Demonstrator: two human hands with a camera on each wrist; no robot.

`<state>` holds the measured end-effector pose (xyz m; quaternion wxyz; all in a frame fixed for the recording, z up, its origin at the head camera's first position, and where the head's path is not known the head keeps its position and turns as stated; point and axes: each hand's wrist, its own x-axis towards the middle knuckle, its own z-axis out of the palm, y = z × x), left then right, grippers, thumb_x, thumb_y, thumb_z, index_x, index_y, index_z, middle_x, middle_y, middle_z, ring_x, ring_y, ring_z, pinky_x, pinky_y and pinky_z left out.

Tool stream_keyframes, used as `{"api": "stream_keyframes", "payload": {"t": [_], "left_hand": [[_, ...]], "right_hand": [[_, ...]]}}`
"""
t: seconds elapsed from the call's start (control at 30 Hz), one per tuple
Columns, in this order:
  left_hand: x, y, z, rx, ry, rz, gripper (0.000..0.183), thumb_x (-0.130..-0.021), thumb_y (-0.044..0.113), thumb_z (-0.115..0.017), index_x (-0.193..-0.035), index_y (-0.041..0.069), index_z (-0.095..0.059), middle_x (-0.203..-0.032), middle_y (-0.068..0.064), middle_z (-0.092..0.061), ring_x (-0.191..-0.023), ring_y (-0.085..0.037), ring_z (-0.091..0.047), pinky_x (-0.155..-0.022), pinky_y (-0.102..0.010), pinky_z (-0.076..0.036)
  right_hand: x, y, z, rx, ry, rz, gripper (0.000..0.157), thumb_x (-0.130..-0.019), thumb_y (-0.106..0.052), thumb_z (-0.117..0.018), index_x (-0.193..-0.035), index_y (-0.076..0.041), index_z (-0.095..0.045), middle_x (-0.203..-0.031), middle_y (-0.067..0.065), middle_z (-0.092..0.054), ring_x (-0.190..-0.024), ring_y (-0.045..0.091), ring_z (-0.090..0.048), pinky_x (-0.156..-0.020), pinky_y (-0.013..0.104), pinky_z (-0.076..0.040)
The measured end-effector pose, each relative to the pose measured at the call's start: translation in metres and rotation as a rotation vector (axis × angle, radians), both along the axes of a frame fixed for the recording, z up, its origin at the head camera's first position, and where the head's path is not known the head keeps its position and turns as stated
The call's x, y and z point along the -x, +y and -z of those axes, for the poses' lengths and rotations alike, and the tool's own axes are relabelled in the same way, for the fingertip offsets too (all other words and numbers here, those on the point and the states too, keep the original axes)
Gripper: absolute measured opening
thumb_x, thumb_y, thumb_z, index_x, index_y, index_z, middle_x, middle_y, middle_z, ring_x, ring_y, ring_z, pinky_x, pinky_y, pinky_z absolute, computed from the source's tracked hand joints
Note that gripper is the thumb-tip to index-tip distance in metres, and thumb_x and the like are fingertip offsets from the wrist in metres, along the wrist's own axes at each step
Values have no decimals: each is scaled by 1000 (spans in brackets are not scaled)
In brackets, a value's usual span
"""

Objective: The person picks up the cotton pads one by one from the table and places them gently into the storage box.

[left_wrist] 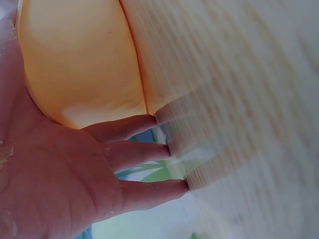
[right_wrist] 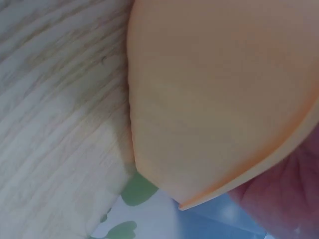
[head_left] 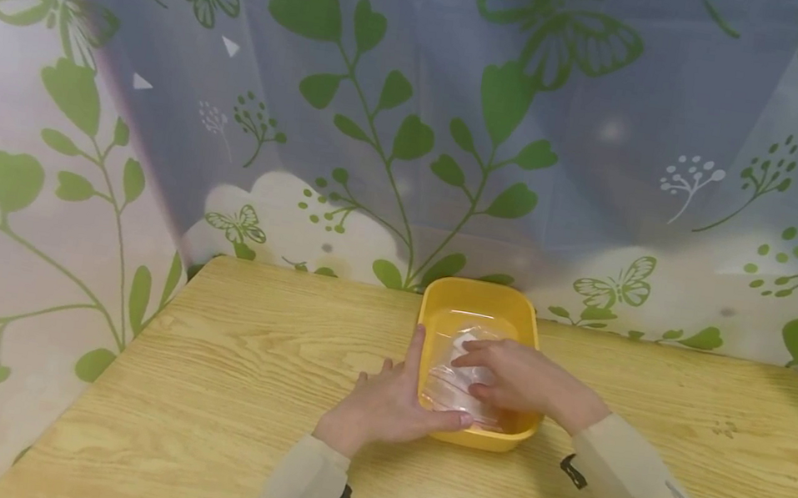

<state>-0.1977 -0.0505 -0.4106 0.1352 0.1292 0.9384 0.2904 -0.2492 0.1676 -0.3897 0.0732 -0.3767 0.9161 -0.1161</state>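
Note:
A yellow plastic bin point(head_left: 485, 294) stands on the wooden table, near its back edge. Clear plastic packaging point(head_left: 459, 392) with something white inside lies in the bin. My left hand point(head_left: 389, 403) is spread at the bin's left near corner, index finger along the left rim and thumb over the near rim. In the left wrist view, three straight fingers point(left_wrist: 149, 195) of it reach down to the tabletop beside the bin wall. My right hand point(head_left: 515, 374) reaches over the right rim, its fingers apart on the packaging; the right wrist view shows mostly the bin's outer wall point(right_wrist: 214, 99).
The wooden table point(head_left: 236, 396) extends on both sides of the bin. Close behind the bin hangs a blue and white curtain point(head_left: 387, 222) with green leaves and butterflies. Another printed panel point(head_left: 5, 248) is on the left.

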Motion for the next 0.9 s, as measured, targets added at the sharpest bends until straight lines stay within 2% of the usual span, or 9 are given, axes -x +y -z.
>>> {"api": "stream_keyframes", "payload": {"t": [0.3,0.43,0.6,0.7,0.9], "left_hand": [[0,-2,1,12,23,7,131,-79,84,-61,-164,22,17,-164,-21,-36,-151,-47,-33,-118,-75,-23],[0,-5,2,24,47,8,130,-79,85,-60,-164,20,15,-165,-19,-34,-150,-43,-38,-117,-74,-26],[1,-6,4,28,65,18,130,-79,86,-58,-165,19,13,-168,-18,-29,-151,-42,-36,-118,-72,-25],[2,-6,5,34,76,21,129,-79,87,-57,-166,17,9,-169,-17,-27,-152,-41,-34,-119,-72,-24],[6,-12,5,-4,140,38,118,-83,82,-57,-167,17,-5,-167,-11,-35,-150,-34,-40,-113,-76,-29]], "right_hand": [[-9,0,-1,15,38,38,37,-92,-15,-75,-129,-10,-71,-146,19,-60,-130,40,-60,-103,54,-54],[-14,2,0,26,89,40,36,-91,-16,-75,-127,-12,-72,-143,16,-63,-131,38,-60,-102,54,-55],[-20,7,2,54,155,42,32,-93,-20,-73,-124,-13,-74,-141,15,-65,-130,37,-61,-101,55,-55],[-25,13,2,89,219,44,31,-93,-23,-73,-123,-13,-74,-139,15,-66,-128,37,-63,-101,55,-55],[-36,28,6,201,459,61,29,-88,-22,-79,-114,-13,-77,-126,16,-72,-113,37,-69,-93,55,-58]]}}
